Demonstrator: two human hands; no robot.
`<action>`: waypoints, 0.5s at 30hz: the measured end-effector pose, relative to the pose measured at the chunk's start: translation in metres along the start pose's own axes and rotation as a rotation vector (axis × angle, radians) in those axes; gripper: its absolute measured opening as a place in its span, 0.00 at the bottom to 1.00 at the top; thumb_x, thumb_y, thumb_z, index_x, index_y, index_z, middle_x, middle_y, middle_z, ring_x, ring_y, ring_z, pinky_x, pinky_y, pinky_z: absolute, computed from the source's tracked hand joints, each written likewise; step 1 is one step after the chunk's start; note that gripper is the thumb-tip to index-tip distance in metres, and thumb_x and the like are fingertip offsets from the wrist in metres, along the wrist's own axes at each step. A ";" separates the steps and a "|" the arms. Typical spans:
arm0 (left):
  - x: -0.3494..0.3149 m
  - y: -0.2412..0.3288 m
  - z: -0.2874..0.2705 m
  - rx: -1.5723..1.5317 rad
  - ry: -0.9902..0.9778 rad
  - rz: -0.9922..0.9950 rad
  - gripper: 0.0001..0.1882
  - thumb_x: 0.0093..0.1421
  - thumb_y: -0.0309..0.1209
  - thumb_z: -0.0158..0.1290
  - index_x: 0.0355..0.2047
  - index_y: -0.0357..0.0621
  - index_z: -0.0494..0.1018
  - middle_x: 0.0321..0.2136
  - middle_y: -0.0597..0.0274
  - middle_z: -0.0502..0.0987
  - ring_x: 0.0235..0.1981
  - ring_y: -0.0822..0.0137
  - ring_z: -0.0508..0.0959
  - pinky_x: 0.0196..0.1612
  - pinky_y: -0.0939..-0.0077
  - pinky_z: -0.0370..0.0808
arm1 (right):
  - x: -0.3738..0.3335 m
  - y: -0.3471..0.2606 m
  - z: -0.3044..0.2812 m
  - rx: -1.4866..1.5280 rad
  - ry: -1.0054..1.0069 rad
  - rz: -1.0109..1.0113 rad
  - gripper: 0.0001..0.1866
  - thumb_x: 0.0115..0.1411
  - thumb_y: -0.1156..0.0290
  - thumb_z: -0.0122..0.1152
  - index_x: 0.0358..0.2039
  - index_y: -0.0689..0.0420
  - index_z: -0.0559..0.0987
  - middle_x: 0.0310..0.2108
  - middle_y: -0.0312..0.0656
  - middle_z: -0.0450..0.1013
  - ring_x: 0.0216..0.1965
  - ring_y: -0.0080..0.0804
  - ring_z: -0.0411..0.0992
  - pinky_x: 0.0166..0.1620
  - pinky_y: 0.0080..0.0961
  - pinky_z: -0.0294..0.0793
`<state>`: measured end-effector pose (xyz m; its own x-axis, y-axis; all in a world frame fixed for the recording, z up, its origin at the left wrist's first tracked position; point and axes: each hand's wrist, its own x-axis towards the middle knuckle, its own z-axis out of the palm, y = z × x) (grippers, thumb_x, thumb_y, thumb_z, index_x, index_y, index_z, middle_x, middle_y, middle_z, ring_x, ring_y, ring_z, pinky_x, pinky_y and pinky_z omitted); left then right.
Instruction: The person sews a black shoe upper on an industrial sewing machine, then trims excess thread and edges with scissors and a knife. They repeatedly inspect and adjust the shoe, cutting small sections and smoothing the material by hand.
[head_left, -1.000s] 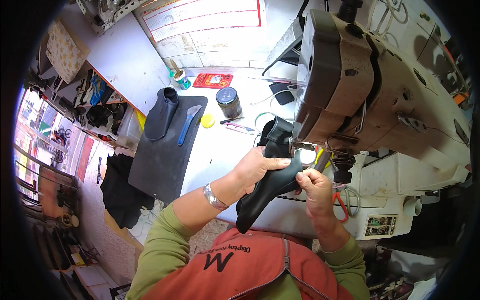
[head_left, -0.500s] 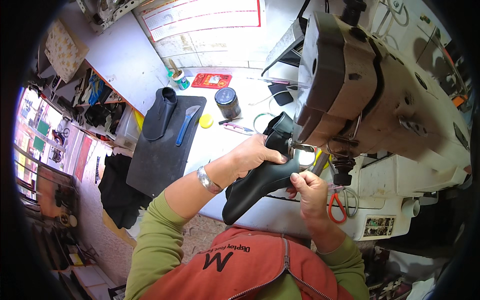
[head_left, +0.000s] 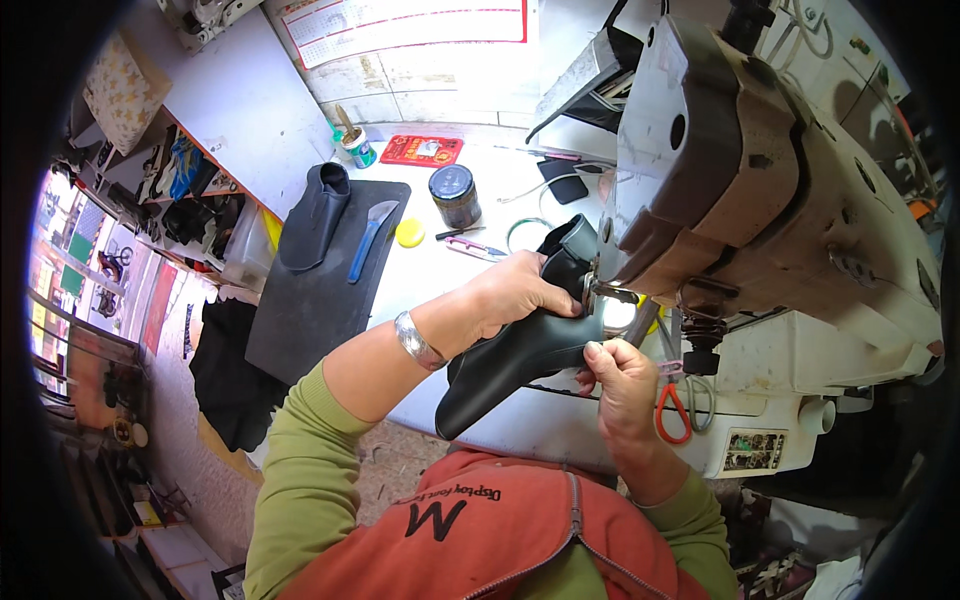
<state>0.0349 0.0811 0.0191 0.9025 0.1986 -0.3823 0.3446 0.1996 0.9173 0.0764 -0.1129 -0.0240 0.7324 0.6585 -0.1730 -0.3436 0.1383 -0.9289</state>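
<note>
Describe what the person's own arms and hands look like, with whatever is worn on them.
Both arms wear light olive-green sleeves that end well short of the wrists. The left hand and right hand are ungloved. A wide, shiny silver-coloured cuff bracelet circles the left wrist; no bracelet shows on the right.

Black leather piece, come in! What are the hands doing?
Left hand, right hand: both gripping black leather piece. Piece at sewing machine. Red loop handle beside right hand.
</note>
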 end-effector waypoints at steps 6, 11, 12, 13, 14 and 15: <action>-0.001 0.023 -0.002 0.170 0.133 0.116 0.15 0.50 0.20 0.60 0.40 0.34 0.76 0.35 0.56 0.79 0.32 0.68 0.78 0.40 0.77 0.75 | 0.003 0.000 0.008 0.123 0.021 0.038 0.07 0.61 0.71 0.59 0.29 0.61 0.77 0.22 0.39 0.75 0.20 0.21 0.69 0.26 0.17 0.69; -0.091 -0.005 0.043 0.604 0.568 0.809 0.19 0.45 0.23 0.63 0.39 0.42 0.72 0.38 0.53 0.73 0.41 0.50 0.74 0.44 0.63 0.73 | 0.004 -0.002 0.000 0.094 -0.015 0.054 0.05 0.60 0.72 0.58 0.30 0.60 0.78 0.22 0.38 0.75 0.19 0.20 0.68 0.26 0.15 0.68; -0.104 -0.013 0.055 0.648 0.379 0.842 0.19 0.45 0.22 0.62 0.39 0.42 0.72 0.39 0.53 0.73 0.40 0.51 0.74 0.43 0.63 0.73 | 0.003 -0.004 0.001 0.070 -0.009 0.046 0.05 0.60 0.73 0.59 0.28 0.59 0.77 0.20 0.35 0.73 0.18 0.17 0.65 0.24 0.13 0.64; -0.115 -0.020 0.066 0.687 0.194 0.863 0.19 0.45 0.22 0.62 0.39 0.43 0.71 0.39 0.53 0.73 0.39 0.53 0.74 0.43 0.64 0.73 | 0.003 -0.005 0.002 0.060 -0.011 0.050 0.05 0.60 0.73 0.59 0.27 0.59 0.77 0.20 0.34 0.72 0.18 0.16 0.64 0.24 0.13 0.62; -0.114 -0.039 0.073 0.731 0.181 0.813 0.19 0.45 0.21 0.61 0.39 0.43 0.72 0.39 0.53 0.73 0.39 0.53 0.74 0.42 0.64 0.73 | 0.003 -0.005 0.002 0.049 -0.013 0.055 0.06 0.60 0.72 0.59 0.27 0.58 0.76 0.19 0.33 0.71 0.18 0.16 0.63 0.23 0.12 0.61; -0.104 -0.059 0.077 0.776 0.170 0.764 0.19 0.45 0.21 0.60 0.39 0.44 0.73 0.39 0.54 0.73 0.39 0.54 0.74 0.42 0.65 0.73 | 0.003 -0.005 0.002 0.040 -0.018 0.058 0.06 0.60 0.72 0.60 0.26 0.58 0.76 0.18 0.32 0.70 0.18 0.15 0.62 0.23 0.12 0.59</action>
<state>-0.0594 -0.0251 0.0133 0.9204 0.1540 0.3595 -0.1666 -0.6772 0.7167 0.0790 -0.1100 -0.0188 0.7002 0.6793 -0.2198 -0.4084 0.1286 -0.9037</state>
